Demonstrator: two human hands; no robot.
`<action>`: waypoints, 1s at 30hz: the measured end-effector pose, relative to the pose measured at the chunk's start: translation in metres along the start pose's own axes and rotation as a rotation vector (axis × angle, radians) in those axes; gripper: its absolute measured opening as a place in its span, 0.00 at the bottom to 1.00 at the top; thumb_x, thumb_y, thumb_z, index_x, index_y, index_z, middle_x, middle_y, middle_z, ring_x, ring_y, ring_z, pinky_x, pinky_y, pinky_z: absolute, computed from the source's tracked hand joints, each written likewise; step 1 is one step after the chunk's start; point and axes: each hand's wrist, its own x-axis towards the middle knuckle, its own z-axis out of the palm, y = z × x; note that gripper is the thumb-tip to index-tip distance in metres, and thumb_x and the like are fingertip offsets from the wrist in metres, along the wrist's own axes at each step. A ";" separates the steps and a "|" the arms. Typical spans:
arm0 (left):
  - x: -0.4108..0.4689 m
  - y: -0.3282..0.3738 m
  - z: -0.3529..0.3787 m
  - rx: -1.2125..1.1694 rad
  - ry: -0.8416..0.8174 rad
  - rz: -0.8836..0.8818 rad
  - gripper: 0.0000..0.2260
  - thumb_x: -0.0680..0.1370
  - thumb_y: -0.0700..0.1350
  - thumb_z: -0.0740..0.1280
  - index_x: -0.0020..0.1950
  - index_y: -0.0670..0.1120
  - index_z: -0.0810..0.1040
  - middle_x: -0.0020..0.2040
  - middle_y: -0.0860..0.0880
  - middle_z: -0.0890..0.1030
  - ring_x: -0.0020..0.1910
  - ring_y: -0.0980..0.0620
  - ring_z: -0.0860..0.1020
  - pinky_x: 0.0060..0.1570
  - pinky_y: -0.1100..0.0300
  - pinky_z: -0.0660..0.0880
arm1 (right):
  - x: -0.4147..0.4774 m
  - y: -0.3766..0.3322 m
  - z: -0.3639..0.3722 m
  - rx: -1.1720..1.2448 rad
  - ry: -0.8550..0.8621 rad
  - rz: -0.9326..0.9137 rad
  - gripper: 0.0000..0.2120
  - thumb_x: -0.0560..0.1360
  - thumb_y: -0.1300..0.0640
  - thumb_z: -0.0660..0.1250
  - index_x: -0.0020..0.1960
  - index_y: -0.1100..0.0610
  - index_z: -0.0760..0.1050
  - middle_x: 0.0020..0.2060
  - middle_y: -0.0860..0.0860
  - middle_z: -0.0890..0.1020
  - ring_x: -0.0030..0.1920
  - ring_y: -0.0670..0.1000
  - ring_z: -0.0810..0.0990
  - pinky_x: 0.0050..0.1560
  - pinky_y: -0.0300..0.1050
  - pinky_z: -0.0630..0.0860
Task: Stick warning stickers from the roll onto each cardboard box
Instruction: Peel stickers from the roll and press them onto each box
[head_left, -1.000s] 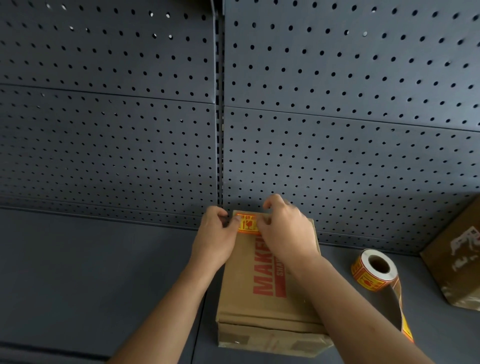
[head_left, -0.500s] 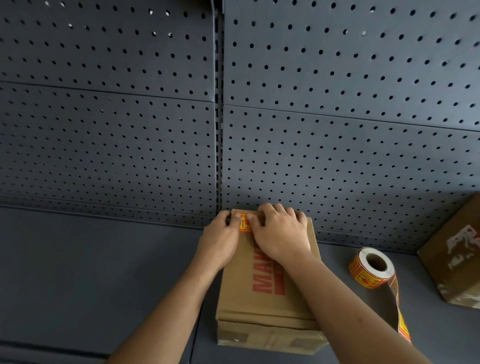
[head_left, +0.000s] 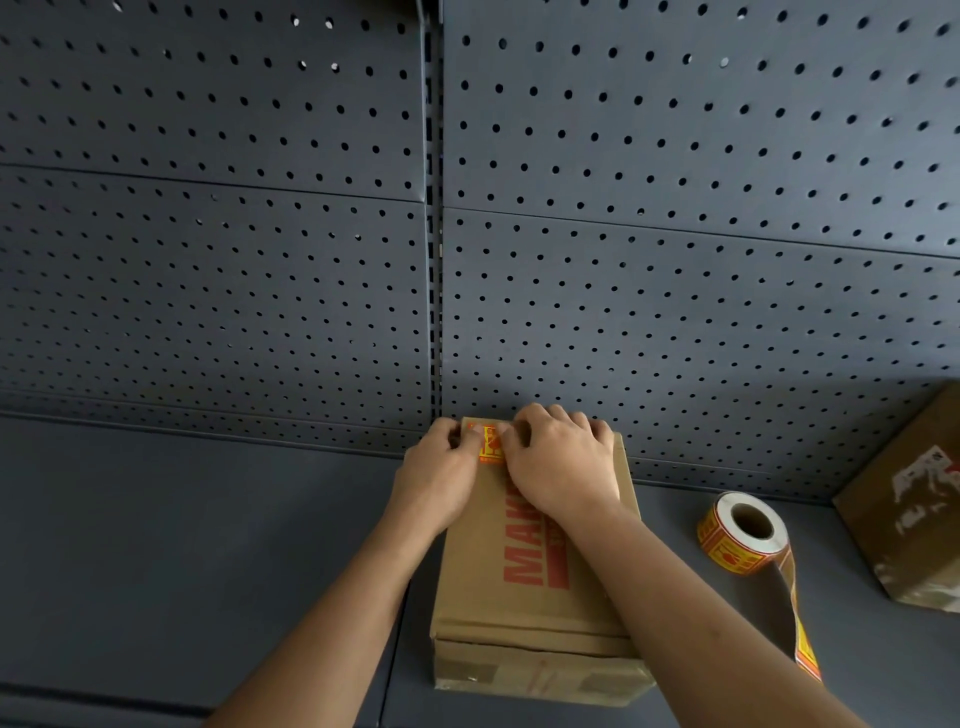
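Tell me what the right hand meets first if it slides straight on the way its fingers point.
Probably the perforated back panel: the right hand lies on the cardboard box, fingers at its far edge, panel close behind; depth unclear.

Dark shelf (head_left: 182, 561), cardboard box (head_left: 483, 603) at middle, sticker roll (head_left: 724, 552) beside it (strip trailing), second box (head_left: 914, 525) far right
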 end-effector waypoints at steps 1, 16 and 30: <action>0.000 0.001 0.000 0.016 -0.002 0.011 0.14 0.84 0.58 0.57 0.59 0.52 0.75 0.47 0.54 0.78 0.43 0.57 0.76 0.42 0.55 0.72 | 0.000 0.001 0.000 0.013 0.011 0.002 0.19 0.82 0.42 0.52 0.63 0.48 0.75 0.60 0.48 0.80 0.65 0.54 0.73 0.73 0.57 0.57; -0.004 0.009 -0.005 0.050 0.003 0.012 0.16 0.85 0.51 0.52 0.54 0.45 0.77 0.50 0.45 0.80 0.49 0.46 0.78 0.49 0.49 0.73 | 0.000 0.004 0.000 0.075 0.038 -0.007 0.16 0.83 0.51 0.52 0.64 0.48 0.76 0.59 0.48 0.81 0.64 0.53 0.74 0.74 0.56 0.58; -0.080 -0.004 -0.034 -0.333 -0.392 -0.124 0.16 0.78 0.66 0.61 0.63 0.65 0.75 0.55 0.66 0.83 0.51 0.67 0.81 0.48 0.67 0.72 | -0.067 0.082 -0.051 0.529 -0.090 0.243 0.27 0.79 0.41 0.63 0.75 0.48 0.65 0.71 0.49 0.70 0.68 0.50 0.72 0.62 0.47 0.71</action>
